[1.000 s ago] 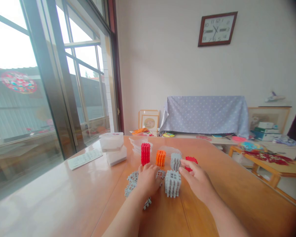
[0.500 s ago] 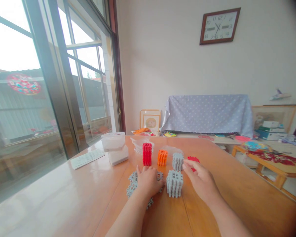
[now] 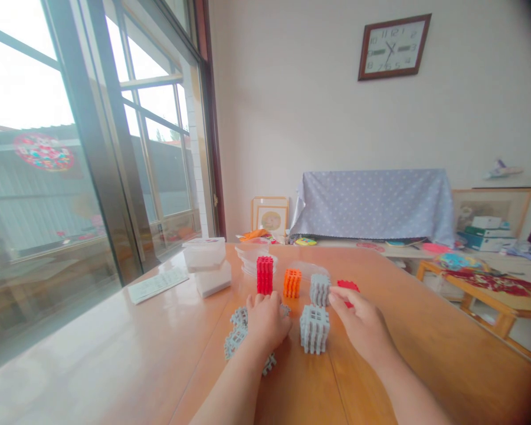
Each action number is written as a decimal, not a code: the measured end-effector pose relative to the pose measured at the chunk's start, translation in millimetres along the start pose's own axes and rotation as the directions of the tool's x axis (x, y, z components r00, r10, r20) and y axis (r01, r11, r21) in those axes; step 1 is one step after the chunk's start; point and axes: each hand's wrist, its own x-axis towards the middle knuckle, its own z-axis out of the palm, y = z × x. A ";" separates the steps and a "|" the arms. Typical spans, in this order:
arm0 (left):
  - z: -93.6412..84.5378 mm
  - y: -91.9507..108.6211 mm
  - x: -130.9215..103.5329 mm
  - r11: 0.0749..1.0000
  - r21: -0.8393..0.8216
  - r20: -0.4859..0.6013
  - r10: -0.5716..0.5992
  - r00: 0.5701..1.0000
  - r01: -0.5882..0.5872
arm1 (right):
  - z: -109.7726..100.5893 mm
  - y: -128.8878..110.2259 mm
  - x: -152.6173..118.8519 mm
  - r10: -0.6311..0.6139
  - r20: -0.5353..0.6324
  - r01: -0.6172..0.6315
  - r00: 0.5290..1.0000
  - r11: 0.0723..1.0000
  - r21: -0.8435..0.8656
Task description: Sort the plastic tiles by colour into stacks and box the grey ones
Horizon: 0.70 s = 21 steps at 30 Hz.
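My left hand (image 3: 269,321) is over a loose pile of flat grey lattice building pieces (image 3: 235,343), its fingers curled around a grey piece that is mostly hidden by the hand. At the right, my right hand (image 3: 356,313) has thumb and fingertips pressed together against the right side of a small grey stack (image 3: 320,289); whether they grip anything is hidden. Nearer me, between the hands, stands a larger grey stack (image 3: 315,330). A tall red stack (image 3: 264,275) and a shorter orange stack (image 3: 292,284) stand upright behind. Red pieces (image 3: 348,288) lie partly behind my right hand.
Two translucent boxes (image 3: 210,274) are stacked at the table's left, beside a printed sheet (image 3: 158,285). Clear plastic containers (image 3: 251,260) stand at the back. A low wooden table (image 3: 504,295) with red material is to the right.
My left hand has shifted slightly right and its fingers have drawn in over the grey pieces. The right hand and the stacks keep their places.
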 end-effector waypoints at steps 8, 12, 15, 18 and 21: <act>-14.9 -8.7 11.2 0.885 -0.412 -0.030 -0.250 0.968 0.215 | -1.3 -2.4 -0.1 -0.006 -0.008 0.006 1.000 1.000 0.020; -20.4 -7.4 15.8 0.712 -0.645 0.002 -0.362 0.932 0.278 | -1.1 -1.5 0.0 0.010 -0.013 -0.010 1.000 1.000 0.011; -28.5 -5.8 18.2 0.419 -0.840 0.141 -0.446 0.884 0.345 | -0.9 0.3 0.1 0.012 -0.013 -0.012 1.000 1.000 0.015; -37.0 -5.6 20.0 0.228 -0.889 0.264 -0.454 0.851 0.398 | -1.1 0.0 -0.3 0.008 -0.006 -0.008 1.000 1.000 0.024; -42.6 -4.0 20.6 0.098 -0.891 0.362 -0.437 0.823 0.444 | -1.3 -2.7 -1.3 0.003 -0.002 -0.003 1.000 1.000 0.028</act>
